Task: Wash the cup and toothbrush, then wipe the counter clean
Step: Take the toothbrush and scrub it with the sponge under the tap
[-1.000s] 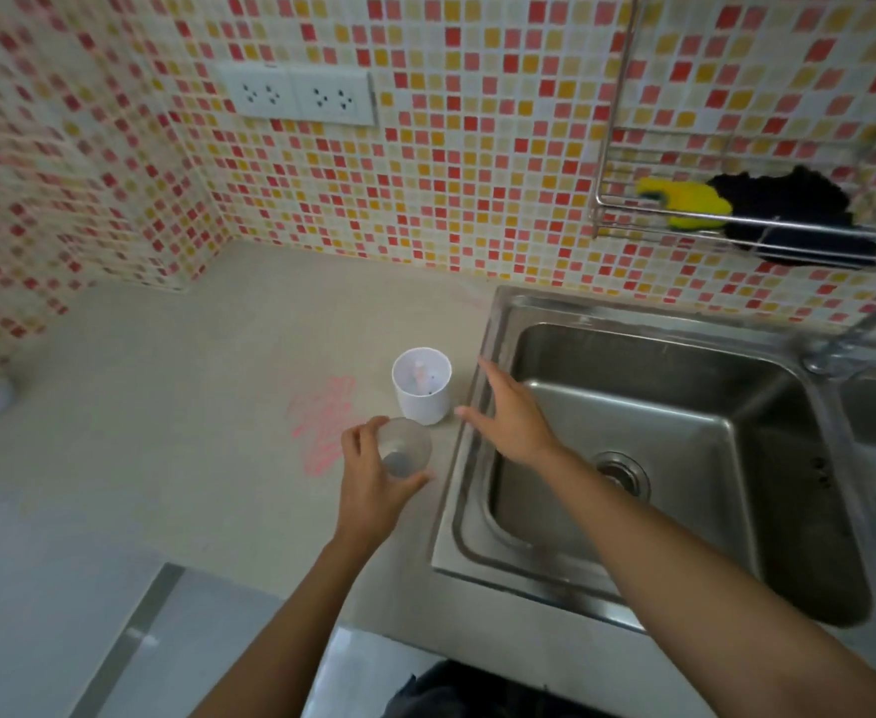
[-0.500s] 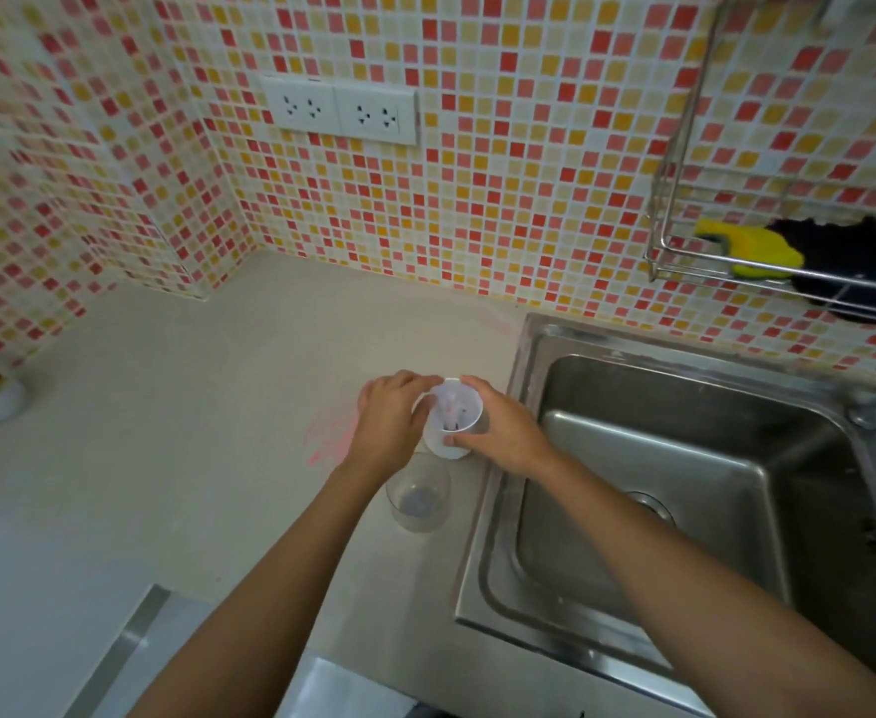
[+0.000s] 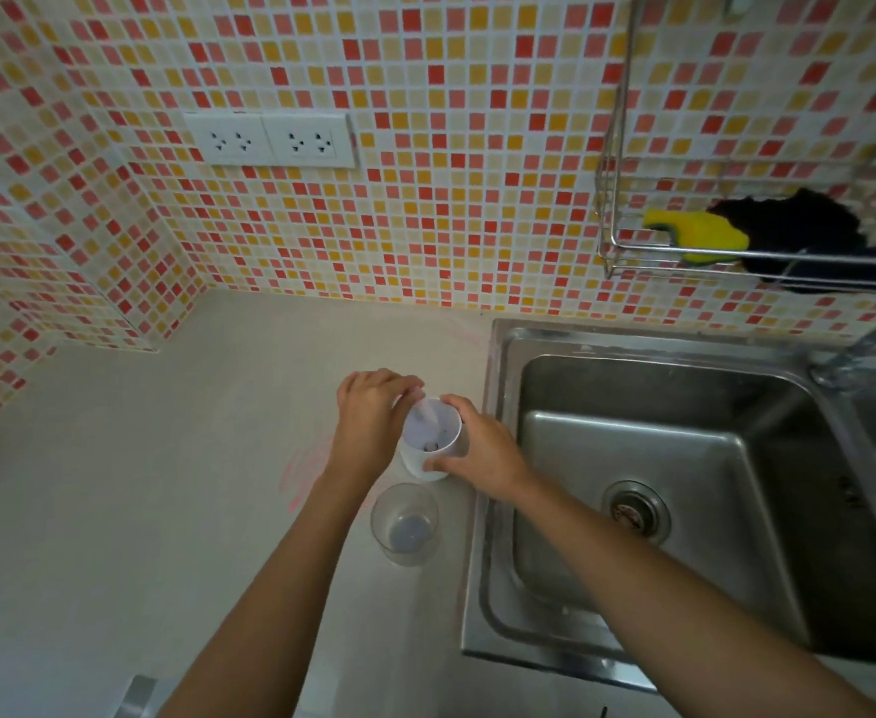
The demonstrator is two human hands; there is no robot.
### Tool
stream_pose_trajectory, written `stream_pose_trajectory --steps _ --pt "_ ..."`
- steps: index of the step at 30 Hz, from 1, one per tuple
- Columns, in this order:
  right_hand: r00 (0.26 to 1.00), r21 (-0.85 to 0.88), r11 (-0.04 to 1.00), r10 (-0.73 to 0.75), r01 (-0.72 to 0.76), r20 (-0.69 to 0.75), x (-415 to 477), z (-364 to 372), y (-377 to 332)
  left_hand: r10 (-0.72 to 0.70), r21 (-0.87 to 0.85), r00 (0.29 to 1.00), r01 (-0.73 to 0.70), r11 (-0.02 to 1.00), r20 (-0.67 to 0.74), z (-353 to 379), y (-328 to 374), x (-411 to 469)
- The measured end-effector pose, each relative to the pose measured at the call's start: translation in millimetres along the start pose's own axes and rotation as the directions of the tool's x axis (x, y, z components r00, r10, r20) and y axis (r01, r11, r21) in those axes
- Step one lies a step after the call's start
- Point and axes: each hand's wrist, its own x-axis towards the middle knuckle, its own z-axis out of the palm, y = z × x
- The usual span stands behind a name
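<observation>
Right hand [image 3: 480, 448]: wrapped around the side of the white plastic cup [image 3: 429, 442], gripping it upright on the beige counter [image 3: 166, 458], beside the steel sink [image 3: 684, 489].
Left hand [image 3: 371, 419]: fingers pinched on the pale toothbrush handle [image 3: 425, 409] rising from the cup.
Clear glass tumbler [image 3: 405, 523]: standing on the counter, just in front of the cup.
Pink smear [image 3: 298, 476]: on the counter, left of the tumbler.
Wire rack [image 3: 617, 241]: wall-mounted, holding a yellow sponge [image 3: 700, 238] and a black cloth [image 3: 809, 235].
</observation>
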Motion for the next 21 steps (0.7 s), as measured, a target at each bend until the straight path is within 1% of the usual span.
stream_pose_trajectory --steps 3,4,6,8,10,12,13,14,15,16,17,18,19,20,21 --pt "0.999 -0.024 1.000 -0.003 0.004 0.049 -6.7 -15.5 -2.3 -0.034 -0.093 0.998 0.029 0.995 -0.050 -10.0 6.0 8.9" --pt "0.999 -0.030 0.999 -0.014 0.015 0.037 -10.6 -25.8 -3.4 -0.039 -0.133 0.998 0.031 0.991 -0.054 -12.4 10.4 10.0" --pt "0.996 -0.078 0.996 -0.057 0.051 -0.069 -21.7 -56.0 -10.0 -0.067 -0.216 0.997 0.057 0.975 -0.043 -15.4 21.7 11.8" --pt "0.958 -0.161 0.983 -0.130 0.090 -0.256 -36.3 -95.1 -23.8 -0.107 -0.277 0.994 0.102 0.955 -0.004 -14.1 36.0 15.5" --pt "0.864 -0.217 0.967 -0.223 0.136 -0.451 -49.1 -137.3 -40.2 -0.133 -0.352 0.990 0.143 0.925 0.053 -9.9 55.8 21.6" --pt "0.714 -0.309 0.935 -0.337 0.176 -0.614 -54.7 -176.5 -52.9 -0.152 -0.435 0.983 0.181 0.882 0.099 -5.6 79.4 28.2" --pt "0.637 -0.359 0.917 -0.384 0.175 -0.668 -55.3 -194.8 -58.2 -0.157 -0.464 0.981 0.193 0.864 0.117 -3.3 90.8 31.9" --pt "0.580 -0.389 0.907 -0.406 0.161 -0.706 -52.2 -211.9 -61.5 -0.162 -0.484 0.978 0.207 0.850 0.134 -1.2 101.4 35.9" --pt "0.559 -0.399 0.907 -0.402 0.135 -0.725 -46.7 -228.4 -62.6 -0.172 -0.501 0.974 0.225 0.835 0.151 1.0 110.9 39.9" --pt "0.574 -0.403 0.911 -0.378 0.090 -0.727 -38.6 -244.4 -60.8 -0.186 -0.518 0.969 0.245 0.820 0.163 2.9 119.4 43.9" --pt "0.623 -0.409 0.912 -0.336 0.028 -0.706 -27.5 -259.3 -54.3 -0.204 -0.534 0.964 0.265 0.803 0.173 5.1 126.3 47.3" --pt "0.694 -0.406 0.912 -0.260 -0.050 -0.671 -16.6 -272.2 -46.5 -0.222 -0.548 0.958 0.287 0.786 0.182 6.6 132.9 49.7" --pt "0.762 -0.390 0.910 -0.154 -0.138 -0.629 -7.5 -282.0 -39.1 -0.239 -0.565 0.952 0.307 0.766 0.193 7.9 138.5 51.0" --pt "0.809 -0.370 0.901 -0.037 -0.227 -0.587 -1.3 -288.8 -34.1 -0.253 -0.583 0.946 0.323 0.745 0.201 8.9 143.9 51.3" --pt "0.836 -0.353 0.890 0.055 -0.289 -0.546 3.8 -293.5 -30.4 -0.266 -0.600 0.941 0.337 0.726 0.208 10.5 147.9 51.2"
